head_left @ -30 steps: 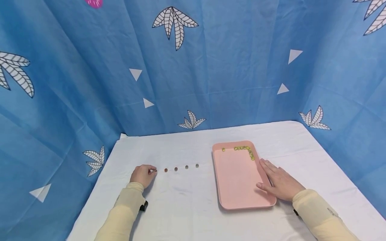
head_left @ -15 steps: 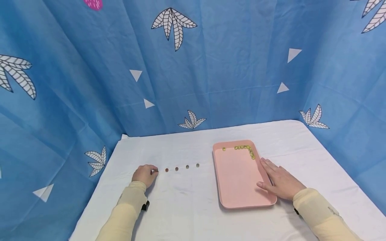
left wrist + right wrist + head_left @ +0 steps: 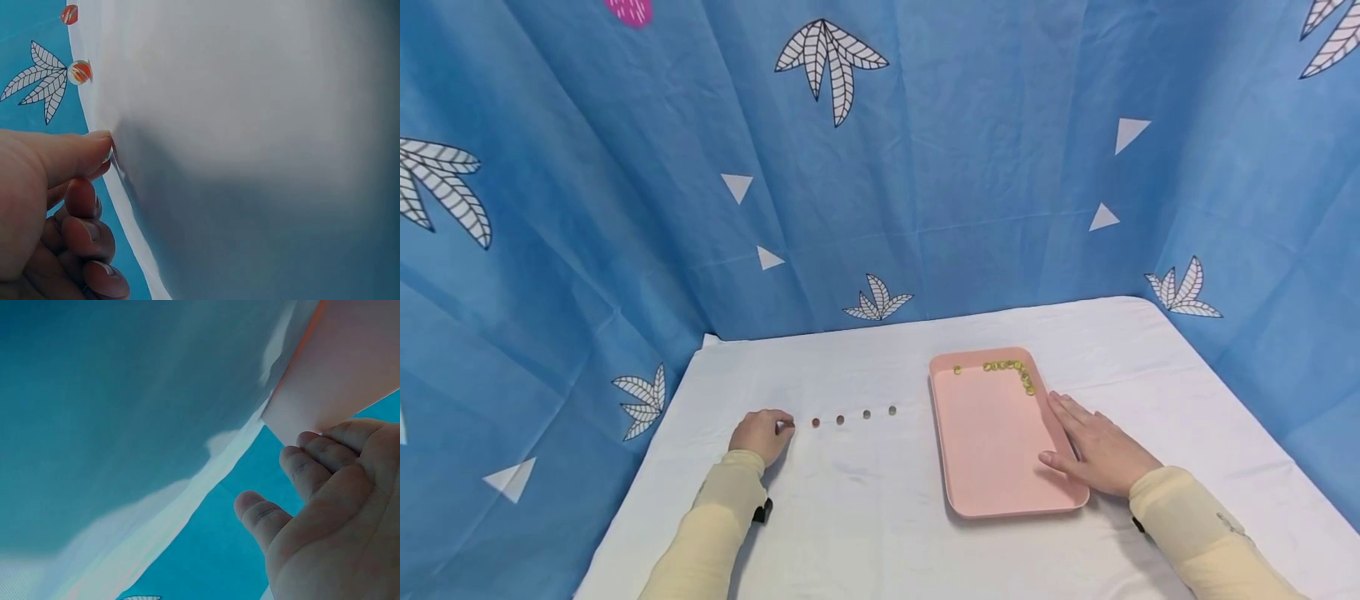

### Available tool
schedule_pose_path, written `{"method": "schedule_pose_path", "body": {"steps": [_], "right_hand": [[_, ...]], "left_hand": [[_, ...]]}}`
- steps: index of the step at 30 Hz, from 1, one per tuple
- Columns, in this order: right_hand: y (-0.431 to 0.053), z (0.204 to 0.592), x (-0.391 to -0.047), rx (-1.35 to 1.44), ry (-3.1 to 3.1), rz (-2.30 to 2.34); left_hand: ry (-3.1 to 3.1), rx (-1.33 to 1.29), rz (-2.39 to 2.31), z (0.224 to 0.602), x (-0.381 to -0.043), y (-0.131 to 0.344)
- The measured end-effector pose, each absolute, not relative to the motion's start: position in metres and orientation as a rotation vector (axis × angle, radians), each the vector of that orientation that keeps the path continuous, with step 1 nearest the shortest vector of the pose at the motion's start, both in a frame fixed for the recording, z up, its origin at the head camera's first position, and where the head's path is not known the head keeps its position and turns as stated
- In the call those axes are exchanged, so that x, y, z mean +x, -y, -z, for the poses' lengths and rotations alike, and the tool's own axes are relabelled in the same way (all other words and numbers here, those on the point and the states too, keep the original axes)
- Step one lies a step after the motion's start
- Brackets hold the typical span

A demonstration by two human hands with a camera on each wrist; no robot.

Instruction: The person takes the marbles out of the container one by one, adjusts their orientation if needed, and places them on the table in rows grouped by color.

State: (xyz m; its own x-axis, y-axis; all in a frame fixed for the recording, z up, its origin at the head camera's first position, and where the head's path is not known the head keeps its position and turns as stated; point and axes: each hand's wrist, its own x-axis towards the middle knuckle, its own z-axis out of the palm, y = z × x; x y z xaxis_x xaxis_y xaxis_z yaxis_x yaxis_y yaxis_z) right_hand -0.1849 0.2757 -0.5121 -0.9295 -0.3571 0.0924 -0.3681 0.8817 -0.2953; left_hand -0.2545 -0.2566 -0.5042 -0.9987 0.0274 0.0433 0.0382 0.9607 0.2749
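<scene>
My left hand (image 3: pixel 762 435) is low over the white cloth, at the left end of a row of small glass marbles. Between its thumb and index finger it pinches a marble (image 3: pixel 109 154), mostly hidden by the fingertips. Nearest to it in the row lies a reddish marble (image 3: pixel 816 422); an orange-and-clear marble (image 3: pixel 80 72) shows up close in the left wrist view. My right hand (image 3: pixel 1101 446) rests along the right side of a pink tray (image 3: pixel 951 467), fingers straight against its outer wall and thumb over the rim.
Several yellow-green marbles (image 3: pixel 1010 365) line the tray's far right corner, and a single yellow-green marble (image 3: pixel 957 370) sits near its far left corner. Farther along the row are two greyish marbles, one of them a marble (image 3: pixel 892 410) near the tray. A blue curtain (image 3: pixel 880 183) hangs behind the table.
</scene>
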Motion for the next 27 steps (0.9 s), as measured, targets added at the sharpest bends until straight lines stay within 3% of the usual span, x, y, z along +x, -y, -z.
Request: {"method": "schedule_pose_path", "body": {"steps": [27], "right_hand": [[-0.2750, 0.5111, -0.1858, 0.577, 3.038, -0.508]], "left_hand": [[3.012, -0.003, 0.485, 0.4994, -0.2508, 0.2539]]}}
